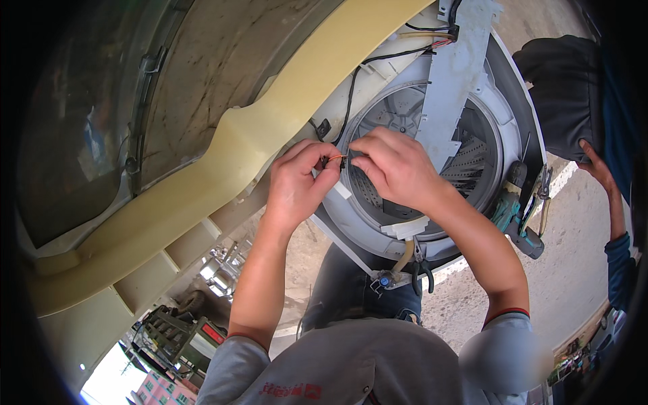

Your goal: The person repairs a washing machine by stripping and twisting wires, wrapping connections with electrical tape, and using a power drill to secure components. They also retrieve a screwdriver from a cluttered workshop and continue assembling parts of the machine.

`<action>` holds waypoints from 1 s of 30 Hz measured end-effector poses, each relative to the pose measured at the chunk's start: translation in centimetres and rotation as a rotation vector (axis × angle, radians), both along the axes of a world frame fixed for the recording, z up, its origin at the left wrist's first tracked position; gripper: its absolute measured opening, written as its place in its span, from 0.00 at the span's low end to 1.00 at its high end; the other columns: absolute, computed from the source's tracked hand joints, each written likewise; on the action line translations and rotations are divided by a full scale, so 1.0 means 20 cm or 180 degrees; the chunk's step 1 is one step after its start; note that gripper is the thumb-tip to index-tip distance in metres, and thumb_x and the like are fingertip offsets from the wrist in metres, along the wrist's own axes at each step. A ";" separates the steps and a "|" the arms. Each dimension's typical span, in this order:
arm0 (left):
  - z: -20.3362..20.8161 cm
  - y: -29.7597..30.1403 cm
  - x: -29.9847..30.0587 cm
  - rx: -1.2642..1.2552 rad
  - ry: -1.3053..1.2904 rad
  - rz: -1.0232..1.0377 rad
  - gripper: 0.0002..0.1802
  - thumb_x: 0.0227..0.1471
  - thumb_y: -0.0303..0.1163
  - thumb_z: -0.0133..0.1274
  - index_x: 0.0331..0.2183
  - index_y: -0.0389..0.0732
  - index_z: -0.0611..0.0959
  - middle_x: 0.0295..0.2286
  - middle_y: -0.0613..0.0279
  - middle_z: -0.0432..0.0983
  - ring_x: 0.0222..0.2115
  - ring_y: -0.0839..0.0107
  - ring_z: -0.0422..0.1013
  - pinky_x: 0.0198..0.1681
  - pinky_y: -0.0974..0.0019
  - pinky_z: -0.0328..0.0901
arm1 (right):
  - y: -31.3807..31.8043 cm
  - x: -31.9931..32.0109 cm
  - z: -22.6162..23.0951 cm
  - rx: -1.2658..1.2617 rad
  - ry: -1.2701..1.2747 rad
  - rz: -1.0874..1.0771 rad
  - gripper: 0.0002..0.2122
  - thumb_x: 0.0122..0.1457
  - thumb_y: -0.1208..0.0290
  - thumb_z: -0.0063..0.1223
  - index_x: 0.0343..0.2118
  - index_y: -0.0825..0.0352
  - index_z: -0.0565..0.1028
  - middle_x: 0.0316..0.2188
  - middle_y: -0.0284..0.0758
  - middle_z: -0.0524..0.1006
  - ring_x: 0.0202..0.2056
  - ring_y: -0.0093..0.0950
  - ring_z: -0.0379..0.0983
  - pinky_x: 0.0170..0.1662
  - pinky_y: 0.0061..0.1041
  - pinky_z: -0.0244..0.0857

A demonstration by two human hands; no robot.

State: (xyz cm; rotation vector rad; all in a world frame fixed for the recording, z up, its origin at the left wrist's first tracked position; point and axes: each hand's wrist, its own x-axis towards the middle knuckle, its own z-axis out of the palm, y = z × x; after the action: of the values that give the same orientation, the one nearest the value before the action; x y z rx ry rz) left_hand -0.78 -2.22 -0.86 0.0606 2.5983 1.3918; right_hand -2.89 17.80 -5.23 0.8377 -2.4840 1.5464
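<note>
My left hand pinches a thin orange-red wire between thumb and forefinger. Just to its right, the fingertips of my right hand close on the wire's other end, where a small dark piece is partly hidden. Both hands are above the rim of an opened top-loading washing machine. Its metal drum shows behind my right hand and forearm. Black cable runs along the machine's upper left edge, and a pale grey panel lies across the drum opening.
Pliers hang at the machine's near rim beside a hose. A teal cordless power tool sits on the right rim, with another hand tool next to it. A long cream panel rises on the left. Another person's hand is at the right.
</note>
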 end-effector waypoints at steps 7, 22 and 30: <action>0.02 0.01 -0.01 -0.0062 0.0026 -0.0032 0.07 0.45 0.19 0.59 0.32 0.36 0.83 0.26 0.60 0.77 0.25 0.69 0.73 0.29 0.69 0.67 | -0.03 -0.04 -0.02 0.0060 -0.0145 0.0292 0.05 0.56 0.73 0.60 0.32 0.67 0.76 0.25 0.37 0.76 0.24 0.36 0.74 0.29 0.32 0.67; 0.02 0.00 -0.01 -0.0082 0.0012 -0.0086 0.07 0.45 0.19 0.59 0.32 0.35 0.82 0.26 0.61 0.77 0.24 0.70 0.72 0.28 0.70 0.67 | -0.01 -0.02 -0.05 0.0183 0.0578 0.0286 0.04 0.55 0.74 0.59 0.33 0.66 0.76 0.30 0.37 0.76 0.28 0.37 0.74 0.29 0.33 0.68; 0.02 0.00 0.00 0.0040 -0.0058 0.0043 0.08 0.46 0.19 0.59 0.33 0.36 0.83 0.27 0.63 0.78 0.25 0.76 0.72 0.26 0.73 0.66 | -0.08 -0.06 -0.03 -0.0958 -0.3656 0.0599 0.11 0.58 0.69 0.61 0.23 0.69 0.76 0.14 0.37 0.71 0.18 0.33 0.70 0.27 0.28 0.64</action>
State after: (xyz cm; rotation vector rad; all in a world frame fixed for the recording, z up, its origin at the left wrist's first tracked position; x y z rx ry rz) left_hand -0.76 -2.23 -0.53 0.0322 2.5802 1.4065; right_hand -4.14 16.19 -5.77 0.0772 -2.6228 2.9895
